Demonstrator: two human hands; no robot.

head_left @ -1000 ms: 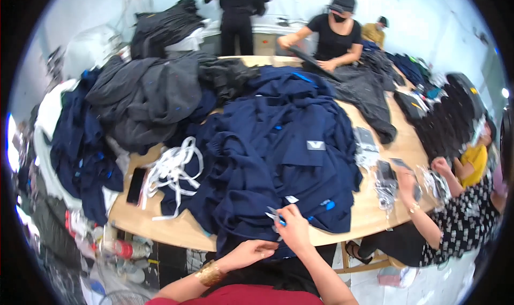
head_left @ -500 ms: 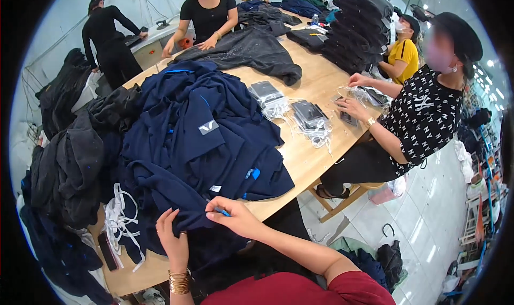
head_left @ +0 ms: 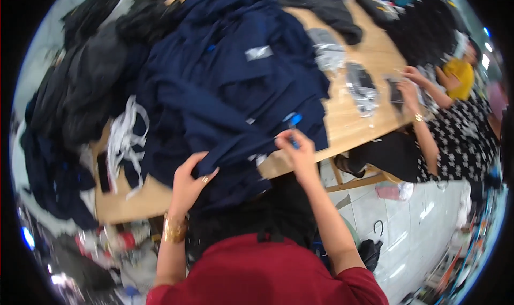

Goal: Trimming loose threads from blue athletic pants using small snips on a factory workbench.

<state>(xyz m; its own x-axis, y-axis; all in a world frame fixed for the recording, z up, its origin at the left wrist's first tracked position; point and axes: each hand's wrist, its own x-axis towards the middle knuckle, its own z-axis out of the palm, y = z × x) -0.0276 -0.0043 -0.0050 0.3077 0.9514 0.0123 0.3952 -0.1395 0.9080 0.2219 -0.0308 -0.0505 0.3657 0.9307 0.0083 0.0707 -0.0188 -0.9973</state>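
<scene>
A navy garment (head_left: pixel 230 117) lies bunched on the table in front of me, with a pale label (head_left: pixel 259 53) and a bright blue patch (head_left: pixel 293 119) on it. My left hand (head_left: pixel 188 181), with a ring and gold bracelets, grips a fold of the cloth at the near edge. At the garment's near right edge, my right hand (head_left: pixel 300 156) is closed around a small blue tool (head_left: pixel 294 140); blur and fingers hide its exact kind. A small white tag (head_left: pixel 258 159) shows on the cloth between my hands.
White cords (head_left: pixel 128 142) lie left of the garment, beside heaped dark clothes (head_left: pixel 91 85). Packs of dark tags with white strings (head_left: pixel 362 88) sit on the table (head_left: pixel 342 128) to the right. A seated person (head_left: pixel 455 136) handles similar packs there, near a black stack (head_left: pixel 423 27).
The view has tipped down toward my body. My right hand, with the blue tool, has moved right, away from my left hand. My left hand has closed on the cloth.
</scene>
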